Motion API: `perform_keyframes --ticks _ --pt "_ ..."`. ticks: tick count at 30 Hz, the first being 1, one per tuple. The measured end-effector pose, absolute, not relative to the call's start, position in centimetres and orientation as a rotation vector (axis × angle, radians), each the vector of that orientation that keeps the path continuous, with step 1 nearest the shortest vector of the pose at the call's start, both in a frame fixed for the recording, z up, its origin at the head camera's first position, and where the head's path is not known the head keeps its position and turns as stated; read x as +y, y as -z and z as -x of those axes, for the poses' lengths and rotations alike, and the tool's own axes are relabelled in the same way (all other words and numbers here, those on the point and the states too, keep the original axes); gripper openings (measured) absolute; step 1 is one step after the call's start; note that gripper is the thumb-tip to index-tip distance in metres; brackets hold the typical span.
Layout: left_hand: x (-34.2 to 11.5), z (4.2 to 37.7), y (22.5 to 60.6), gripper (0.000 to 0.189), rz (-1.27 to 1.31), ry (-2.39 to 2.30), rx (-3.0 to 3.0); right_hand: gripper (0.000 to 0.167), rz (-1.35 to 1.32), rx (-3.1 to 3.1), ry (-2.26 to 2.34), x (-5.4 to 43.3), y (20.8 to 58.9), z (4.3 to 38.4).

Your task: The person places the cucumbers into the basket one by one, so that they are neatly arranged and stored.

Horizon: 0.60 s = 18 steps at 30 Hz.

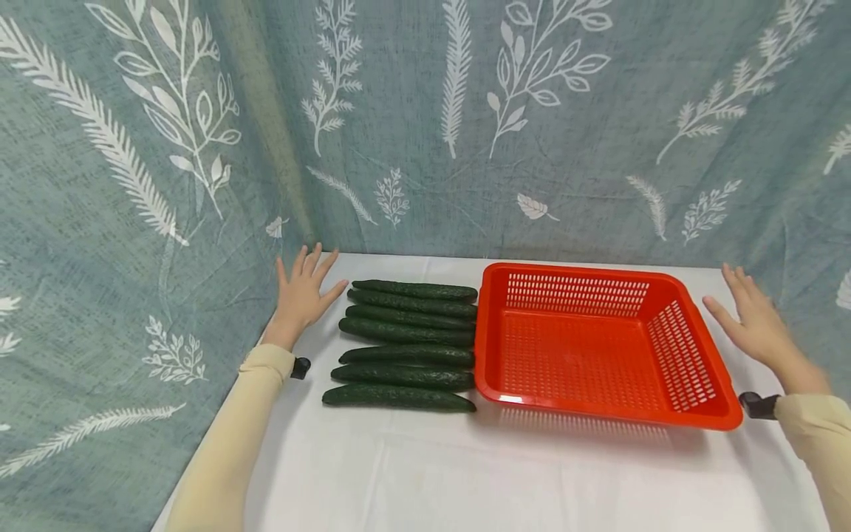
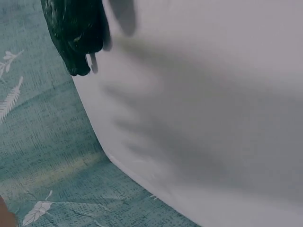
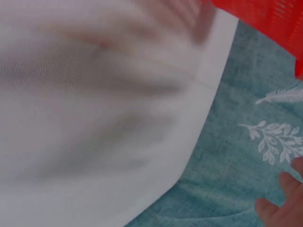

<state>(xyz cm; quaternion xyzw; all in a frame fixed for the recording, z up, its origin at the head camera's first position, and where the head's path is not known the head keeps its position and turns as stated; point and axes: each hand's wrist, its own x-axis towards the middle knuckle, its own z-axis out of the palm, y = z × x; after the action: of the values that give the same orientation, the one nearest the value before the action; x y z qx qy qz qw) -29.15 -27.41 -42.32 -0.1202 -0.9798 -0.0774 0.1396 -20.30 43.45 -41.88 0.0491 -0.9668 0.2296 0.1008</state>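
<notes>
Outside basket rim [image 1: 705, 347], fingers [image 1: 734, 284] seemingly clear.

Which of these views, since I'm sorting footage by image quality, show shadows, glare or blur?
Head view: bright and mostly sharp, a small white glare near the red basket's near-left corner, shadow beneath it; left wrist view: duller, with a soft, finger-like shadow across the white table; right wrist view: blurry-edged shadows on the table, tinted reddish near the basket.

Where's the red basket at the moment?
In the head view, the basket sits right of centre on the white table, between the cucumbers on its left and the person's right hand on its right.
</notes>
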Motion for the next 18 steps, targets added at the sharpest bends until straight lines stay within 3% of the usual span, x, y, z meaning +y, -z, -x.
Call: perform_keyframes --ticks 18 --pt "-27.0 25.5 44.4 0.063 0.377 0.528 -2.833 0.078 -0.253 -2.905 -1.051 41.4 41.8 19.9"
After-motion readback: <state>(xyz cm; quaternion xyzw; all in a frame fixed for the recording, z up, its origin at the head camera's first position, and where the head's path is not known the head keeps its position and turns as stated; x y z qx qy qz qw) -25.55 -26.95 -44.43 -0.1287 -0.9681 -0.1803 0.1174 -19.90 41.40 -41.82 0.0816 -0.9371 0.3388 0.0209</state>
